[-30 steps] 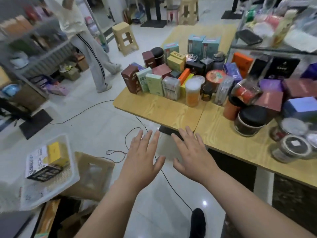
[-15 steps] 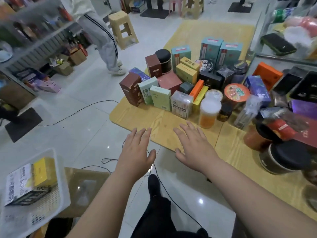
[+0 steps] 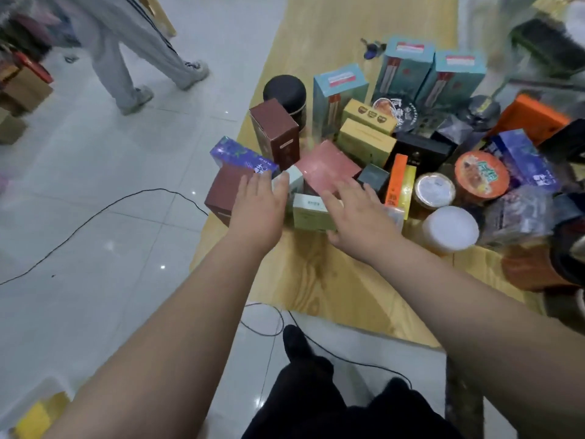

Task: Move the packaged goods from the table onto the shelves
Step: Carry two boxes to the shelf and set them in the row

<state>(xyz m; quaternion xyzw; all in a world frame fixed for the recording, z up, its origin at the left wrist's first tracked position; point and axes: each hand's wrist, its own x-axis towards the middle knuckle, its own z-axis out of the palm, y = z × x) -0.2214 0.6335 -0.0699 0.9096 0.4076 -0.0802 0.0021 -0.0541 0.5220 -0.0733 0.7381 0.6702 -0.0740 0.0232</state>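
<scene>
Wooden table [image 3: 316, 274] carries the packaged goods [image 3: 364, 141], crowded together. Left hand [image 3: 258, 204], fingers straight, grasping nothing, over maroon box [image 3: 221, 191]. Right hand [image 3: 357, 213], fingers spread, over pale green box [image 3: 307, 217]; contact apparently light, unconfirmed.

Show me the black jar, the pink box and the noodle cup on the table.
black jar [image 3: 285, 90], head view, its lid.
pink box [image 3: 326, 167], head view, its top face.
noodle cup [image 3: 481, 175], head view, its printed lid.
</scene>
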